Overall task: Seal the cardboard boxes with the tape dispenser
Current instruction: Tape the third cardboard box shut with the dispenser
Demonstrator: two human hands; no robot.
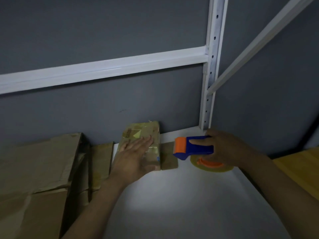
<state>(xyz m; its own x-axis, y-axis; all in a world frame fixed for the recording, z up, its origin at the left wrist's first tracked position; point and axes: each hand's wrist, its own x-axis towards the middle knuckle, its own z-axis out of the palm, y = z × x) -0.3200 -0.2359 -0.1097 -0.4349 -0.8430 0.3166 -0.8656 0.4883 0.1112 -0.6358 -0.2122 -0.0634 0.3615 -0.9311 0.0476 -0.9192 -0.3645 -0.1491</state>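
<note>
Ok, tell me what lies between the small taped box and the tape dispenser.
Head view: a flat brown cardboard piece lies on the white shelf between the small taped box and the tape dispenser, against the box's side.

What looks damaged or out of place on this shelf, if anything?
The large cardboard box on the left is creased and dented. The small box under the flat left hand carries wrinkled tape, and a cardboard piece sticks out flat on its right, toward the tape dispenser that the right hand grips.
</note>
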